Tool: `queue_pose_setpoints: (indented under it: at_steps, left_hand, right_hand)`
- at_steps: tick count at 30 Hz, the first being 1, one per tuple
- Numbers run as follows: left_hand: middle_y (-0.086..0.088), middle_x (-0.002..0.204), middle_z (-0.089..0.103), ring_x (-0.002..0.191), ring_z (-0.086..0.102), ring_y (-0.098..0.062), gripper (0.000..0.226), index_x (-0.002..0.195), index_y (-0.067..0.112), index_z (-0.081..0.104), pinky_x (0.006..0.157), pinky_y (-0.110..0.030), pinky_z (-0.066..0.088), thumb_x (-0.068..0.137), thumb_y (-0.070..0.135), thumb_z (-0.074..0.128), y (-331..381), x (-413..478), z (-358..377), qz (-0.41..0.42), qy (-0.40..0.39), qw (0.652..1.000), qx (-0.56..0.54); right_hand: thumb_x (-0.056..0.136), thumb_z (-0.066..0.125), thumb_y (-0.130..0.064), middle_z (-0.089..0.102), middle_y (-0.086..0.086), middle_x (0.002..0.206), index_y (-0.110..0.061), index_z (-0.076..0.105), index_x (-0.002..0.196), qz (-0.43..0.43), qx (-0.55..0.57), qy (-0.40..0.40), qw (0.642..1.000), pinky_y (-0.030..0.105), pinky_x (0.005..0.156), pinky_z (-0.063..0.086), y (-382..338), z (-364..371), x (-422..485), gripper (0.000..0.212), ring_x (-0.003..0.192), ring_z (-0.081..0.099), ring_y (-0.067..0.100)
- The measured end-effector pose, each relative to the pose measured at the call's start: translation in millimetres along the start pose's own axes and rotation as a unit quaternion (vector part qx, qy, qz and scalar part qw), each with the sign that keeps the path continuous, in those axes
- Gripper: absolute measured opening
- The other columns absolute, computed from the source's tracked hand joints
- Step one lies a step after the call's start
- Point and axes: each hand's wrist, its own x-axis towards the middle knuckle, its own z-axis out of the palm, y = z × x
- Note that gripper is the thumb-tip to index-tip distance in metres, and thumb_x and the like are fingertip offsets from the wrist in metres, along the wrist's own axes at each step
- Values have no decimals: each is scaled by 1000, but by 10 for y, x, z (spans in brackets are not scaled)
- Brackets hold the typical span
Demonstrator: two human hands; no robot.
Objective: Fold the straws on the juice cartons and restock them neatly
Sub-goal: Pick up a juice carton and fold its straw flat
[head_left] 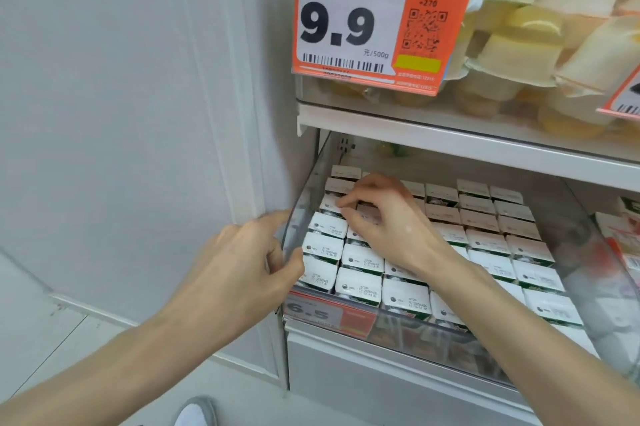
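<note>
Orange price sign [381,20] reading 9.9 hung at front of upper shelf [450,138], with barcode and QR code on it. Pale yellow jelly cups [526,54] were piled behind it. Corner of second orange tag [623,96] showed at far right. Below, clear side panel [304,190] stood at left edge of clear bin [450,339]. Price label [325,314] reading 6.5 sat on bin's front. White panelled wall [121,96] filled left side. Toe of grey-white shoe [195,413] sat at bottom edge, on pale floor [41,339].

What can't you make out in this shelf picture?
- Straws: none show in the head view; the juice cartons show only their tops.
- What the right hand grips: head view, its curled fingers hide it.
- Print on carton tops: head view, too small to read.
- Jelly cups above: cut off by the right edge.
</note>
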Motion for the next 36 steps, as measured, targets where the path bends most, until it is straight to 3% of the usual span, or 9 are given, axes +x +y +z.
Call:
queue_pose_setpoints:
  at_steps: [6,9,12,17,20,23,26,32,36]
  left_hand:
    - [15,53,61,59,59,-4,50,149,32,53,70,-25,52,99,32,62,35,-25,-28,-3,5,1000,-7]
    - [14,54,62,56,58,-5,53,149,35,50,71,-34,55,98,31,63,25,-27,-39,7,33,999,-21]
    - [17,58,64,54,57,-3,51,143,44,47,68,-39,56,95,35,60,2,-34,-42,24,50,998,-34]
    - [13,56,64,47,55,-8,43,132,49,49,61,-31,45,93,33,60,-52,-17,11,46,57,996,-60]
    - [11,57,64,46,55,-11,41,130,47,52,60,-24,43,94,31,62,-57,19,35,54,57,993,-83]
    - [10,65,66,46,57,-13,41,131,45,54,55,-13,40,95,29,64,-39,56,59,71,59,990,-106]
    - [12,77,68,46,57,-14,41,131,44,56,53,-13,40,93,30,66,4,74,79,81,68,986,-127]
    - [17,104,63,75,66,-11,47,134,42,58,61,-15,44,91,27,71,101,107,121,111,97,982,-121]
    - [19,126,59,115,62,-6,67,154,35,49,81,-20,51,91,51,65,179,134,178,140,84,983,-87]
  right_hand:
    - [102,70,-32,66,-6,129,-31,72,126,24,20,6,999,33,109,44,109,-101,140,24,128,54,15]
    - [101,70,-35,64,-1,133,-29,70,130,55,-31,-4,998,39,112,43,121,-134,326,29,132,52,20]
    - [99,74,-40,65,-1,126,-25,74,128,68,-70,-45,994,37,108,45,123,-177,486,32,126,55,20]
    - [87,86,-43,57,-16,102,-23,77,119,48,-74,-87,992,24,89,38,165,-247,612,39,108,56,9]
    - [89,85,-39,50,-22,101,-24,75,115,45,-17,-77,996,24,94,43,187,-201,593,32,112,55,10]
    - [89,84,-42,59,-20,113,-33,70,111,51,43,-57,996,30,103,49,204,-181,520,28,116,59,7]
    - [87,87,-36,69,-22,110,-40,65,104,47,112,-13,992,17,89,49,149,-223,411,28,105,66,-6]
    - [87,86,-39,69,-31,104,-36,68,113,-14,126,92,988,1,83,46,-80,-458,-103,32,99,63,-17]
    - [86,90,-28,79,-16,103,-23,76,112,5,228,107,968,11,88,54,-209,-647,-467,30,98,73,-1]
